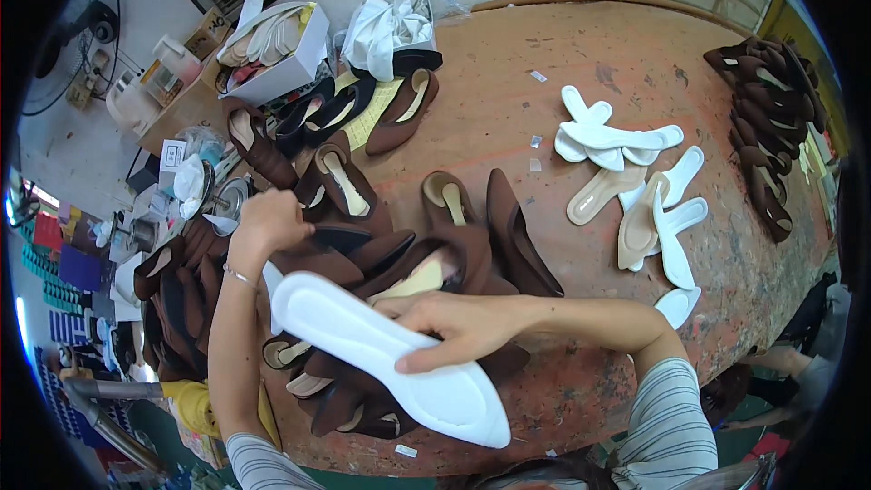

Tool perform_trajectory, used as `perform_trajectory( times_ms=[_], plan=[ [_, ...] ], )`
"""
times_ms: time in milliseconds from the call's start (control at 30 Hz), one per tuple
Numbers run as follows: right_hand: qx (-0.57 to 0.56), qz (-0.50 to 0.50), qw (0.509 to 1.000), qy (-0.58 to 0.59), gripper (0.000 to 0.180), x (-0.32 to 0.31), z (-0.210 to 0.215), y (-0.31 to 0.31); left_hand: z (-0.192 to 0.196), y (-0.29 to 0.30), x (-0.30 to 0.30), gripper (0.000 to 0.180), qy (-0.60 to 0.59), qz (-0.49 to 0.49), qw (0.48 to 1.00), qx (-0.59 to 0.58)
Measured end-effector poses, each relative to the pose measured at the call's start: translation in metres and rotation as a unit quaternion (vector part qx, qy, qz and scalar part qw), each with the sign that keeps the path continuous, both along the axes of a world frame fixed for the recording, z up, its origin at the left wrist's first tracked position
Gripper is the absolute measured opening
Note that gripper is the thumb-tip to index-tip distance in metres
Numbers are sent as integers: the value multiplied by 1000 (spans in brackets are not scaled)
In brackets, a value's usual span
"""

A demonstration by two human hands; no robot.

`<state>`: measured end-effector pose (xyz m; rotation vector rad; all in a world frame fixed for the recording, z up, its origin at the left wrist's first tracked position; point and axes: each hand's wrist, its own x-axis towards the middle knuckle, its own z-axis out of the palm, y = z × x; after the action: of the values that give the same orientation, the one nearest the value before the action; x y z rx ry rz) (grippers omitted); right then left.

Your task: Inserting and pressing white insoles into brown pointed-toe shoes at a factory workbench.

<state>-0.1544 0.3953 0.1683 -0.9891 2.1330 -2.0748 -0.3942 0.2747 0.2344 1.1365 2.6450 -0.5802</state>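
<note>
A person's right hand [458, 331] is gripping a white insole [390, 358] across its middle, thumb beneath and fingers curling over the top, just above a heap of brown shoes [426, 263] on the bench [617, 82]. The insole's long axis is running from about ten o'clock, where its rounded heel end is lying close to the left forearm, down to about four o'clock, where its pointed toe is reaching past the bench's near edge. The left hand [268, 222] is sitting closed at ten o'clock from the right hand, apparently pinching something small over the heap, though the view is too poor to tell what. The right hand is therefore the one on the insole; the left is near its heel end but not touching it.

Outward, more brown shoes are crowding the bench's left edge at nine o'clock. At one to two o'clock, loose white and tan insoles [635, 181] are lying scattered, with bare bench between them and the heap. A stack of dark shoe uppers [771, 118] is standing at the far right edge, and an open white box [277, 50] is resting at eleven o'clock.
</note>
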Motion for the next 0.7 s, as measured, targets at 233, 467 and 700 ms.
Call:
perform_trajectory(
  times_ms=[233,467,700],
  plan=[
    [-202,-137,923,-296,35,58,-9,21,-145,128,-70,48,45,-254,942,217],
    [-389,-426,732,-362,68,164,-42,59,-170,187,-77,46,20,-161,967,195],
    [7,-596,709,-377,41,159,-78,58,-8,31,1,36,7,-59,973,223]
  ],
)
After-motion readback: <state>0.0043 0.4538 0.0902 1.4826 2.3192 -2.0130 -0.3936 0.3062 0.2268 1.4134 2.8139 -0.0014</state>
